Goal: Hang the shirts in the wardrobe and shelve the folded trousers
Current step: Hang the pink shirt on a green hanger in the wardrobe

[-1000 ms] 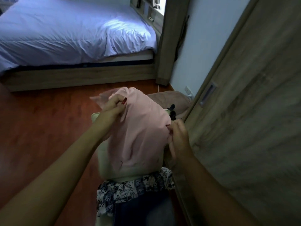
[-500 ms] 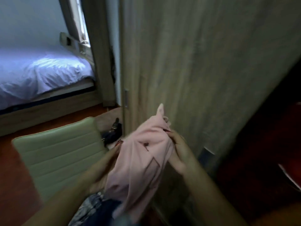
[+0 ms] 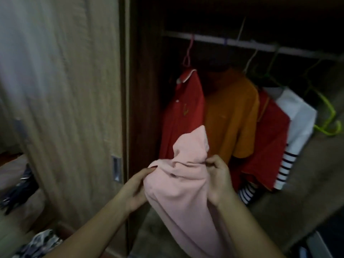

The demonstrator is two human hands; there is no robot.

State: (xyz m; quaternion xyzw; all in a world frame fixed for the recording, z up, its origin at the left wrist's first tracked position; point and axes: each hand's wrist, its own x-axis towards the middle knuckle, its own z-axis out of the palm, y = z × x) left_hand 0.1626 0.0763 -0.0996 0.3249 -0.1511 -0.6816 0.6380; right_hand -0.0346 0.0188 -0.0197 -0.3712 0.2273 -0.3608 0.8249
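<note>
A pale pink shirt (image 3: 183,185) hangs bunched between both hands in front of the open wardrobe. My left hand (image 3: 135,189) grips its left edge and my right hand (image 3: 219,177) pinches the cloth near the top right. Behind it a rail (image 3: 232,41) carries several hung shirts: a red one (image 3: 181,112), an orange one (image 3: 232,112), another red one (image 3: 268,146) and a white one with striped sleeves (image 3: 297,127). A bare lime-green hanger (image 3: 327,118) hangs at the far right of the rail.
The sliding wardrobe door (image 3: 65,90) with a recessed metal handle (image 3: 116,169) stands at the left. Patterned clothes (image 3: 41,243) lie at the bottom left, dark items (image 3: 16,190) beyond the door. The wardrobe's inner side wall (image 3: 307,183) rises at the right.
My view has swung right from the bed and chair to the open wardrobe. Both hands have carried the pink shirt along and now hold it before the hung shirts.
</note>
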